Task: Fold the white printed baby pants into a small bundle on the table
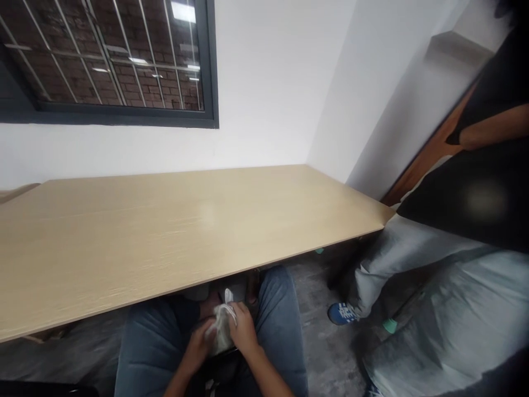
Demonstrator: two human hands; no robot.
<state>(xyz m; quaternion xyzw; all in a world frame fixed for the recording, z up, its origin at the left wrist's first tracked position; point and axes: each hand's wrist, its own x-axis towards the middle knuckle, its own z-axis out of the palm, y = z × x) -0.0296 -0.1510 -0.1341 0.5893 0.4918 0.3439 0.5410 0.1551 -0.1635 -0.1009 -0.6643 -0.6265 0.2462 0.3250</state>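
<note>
- While the wood-grain table spreads across the middle of the view, the handling takes place below its near edge, over the seated person's lap.
- To the right, near the table's corner, stands another person in a black top and pale jeans, well apart from the handling.
- Between the seated person's blue-jeaned thighs lies the working space, with both forearms reaching into it from the bottom of the view.
- The left hand is at the left flank of the item, its fingers curled in and closed on that side; blur hides how firm the hold is.
- The right hand is at the upper right side, fingers bent around the edge with almost no gap showing.
- Between the two hands sits a pale, soft-looking pouch, its long axis seeming to run away from the body; both hands touch it, so neither is clearly nearer.
- At its far end, a thin white loop lies right against the right fingertips, making that hand the nearer one to it; the left fingers are farther off.
</note>
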